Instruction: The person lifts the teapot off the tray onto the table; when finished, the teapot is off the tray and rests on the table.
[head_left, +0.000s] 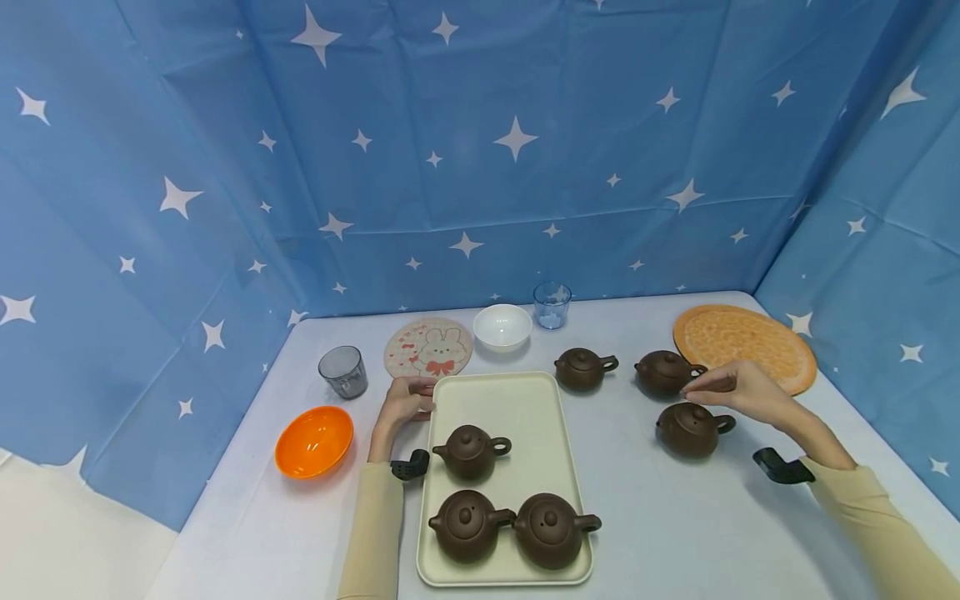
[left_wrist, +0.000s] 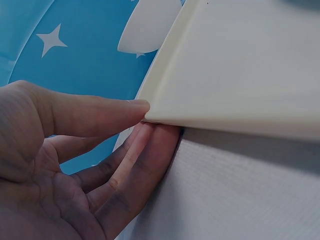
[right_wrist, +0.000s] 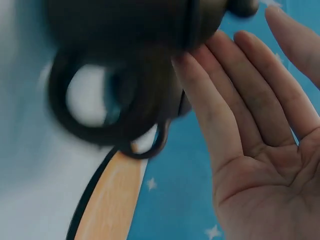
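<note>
A cream tray (head_left: 501,408) carries three dark brown teapots: one small teapot (head_left: 469,452) in the middle and two larger ones, a left teapot (head_left: 467,527) and a right teapot (head_left: 551,532), at the near end. My left hand (head_left: 406,406) pinches the tray's far left corner, thumb on the rim and fingers underneath, as the left wrist view shows. Over on the right, my right hand (head_left: 742,392) hovers at the lid of a brown teapot (head_left: 688,431). Its fingers (right_wrist: 260,90) are nearly straight, with the thumb apart near the lid knob (right_wrist: 242,6).
Two more teapots, a left one (head_left: 579,370) and a right one (head_left: 663,373), stand behind. A pizza-patterned mat (head_left: 742,333) lies at back right. A bunny mat (head_left: 427,346), white bowl (head_left: 502,327), blue glass (head_left: 552,307), grey glass (head_left: 343,372) and orange bowl (head_left: 313,442) surround the tray.
</note>
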